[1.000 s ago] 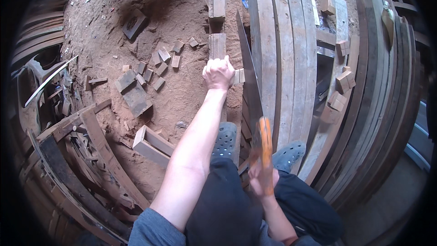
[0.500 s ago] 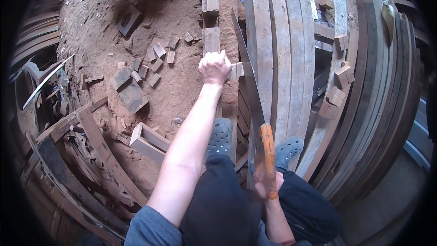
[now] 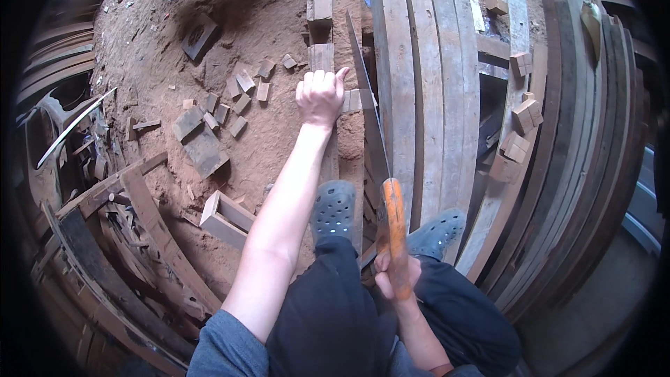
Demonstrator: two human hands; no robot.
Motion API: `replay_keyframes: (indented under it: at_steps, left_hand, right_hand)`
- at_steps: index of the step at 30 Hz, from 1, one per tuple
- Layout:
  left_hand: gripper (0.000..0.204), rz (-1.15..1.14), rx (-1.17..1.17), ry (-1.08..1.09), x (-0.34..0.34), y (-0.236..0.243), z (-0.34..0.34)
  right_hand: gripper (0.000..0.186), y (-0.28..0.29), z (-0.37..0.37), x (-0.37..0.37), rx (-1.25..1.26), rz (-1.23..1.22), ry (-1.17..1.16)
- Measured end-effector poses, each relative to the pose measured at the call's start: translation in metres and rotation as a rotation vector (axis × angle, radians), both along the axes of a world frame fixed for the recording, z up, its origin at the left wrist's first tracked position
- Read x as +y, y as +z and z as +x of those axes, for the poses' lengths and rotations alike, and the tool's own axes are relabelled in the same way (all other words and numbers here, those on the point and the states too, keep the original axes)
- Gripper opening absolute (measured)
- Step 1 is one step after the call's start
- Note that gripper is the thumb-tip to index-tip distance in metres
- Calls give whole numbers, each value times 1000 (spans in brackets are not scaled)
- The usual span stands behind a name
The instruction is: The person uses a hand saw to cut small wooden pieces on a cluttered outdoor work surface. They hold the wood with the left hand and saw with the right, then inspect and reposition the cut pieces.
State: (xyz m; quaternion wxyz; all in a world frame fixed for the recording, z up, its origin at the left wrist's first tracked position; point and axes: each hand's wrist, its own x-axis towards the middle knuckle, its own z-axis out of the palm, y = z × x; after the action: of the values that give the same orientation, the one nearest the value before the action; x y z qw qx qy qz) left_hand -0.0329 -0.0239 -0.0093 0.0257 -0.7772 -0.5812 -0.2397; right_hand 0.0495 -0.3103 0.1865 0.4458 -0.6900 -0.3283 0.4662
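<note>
My left hand [image 3: 321, 100] is closed over a short wooden strip [image 3: 353, 101], whose pale end sticks out to the right. The thumb is raised, and the fingers hide the rest of the strip. Under the hand runs a timber beam [image 3: 322, 57] in line with my view. My right hand [image 3: 399, 276] grips the orange handle [image 3: 396, 227] of a handsaw. The long saw blade [image 3: 368, 101] points away from me, close by the strip's right end. Whether its teeth touch the wood, I cannot tell.
Several small wood offcuts [image 3: 239, 126] lie on the sawdust-covered ground at left. Long planks [image 3: 433, 84] stretch along my right, with more wood blocks [image 3: 526, 116] beyond. A broken wooden frame [image 3: 164, 237] is at lower left. My clogs [image 3: 333, 213] rest beside the beam.
The saw and my right hand have moved left and slightly forward. My left hand has shifted a little left, its thumb lifting, and the strip's end has moved along with it.
</note>
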Motion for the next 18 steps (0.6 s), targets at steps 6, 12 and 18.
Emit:
replay_keyframes:
  at_steps: [6,12,18]
  left_hand:
    - [40,-57,60,-11,-7,4,-1]
    - [42,-150,33,146,-9,6,12]
    - [40,-53,-83,-119,-9,6,-1]
  right_hand:
    - [13,-3,-4,-2,59,8,-43]
    - [13,-6,-5,-2,34,-31,-53]
    - [13,-9,-5,-5,-62,60,37]
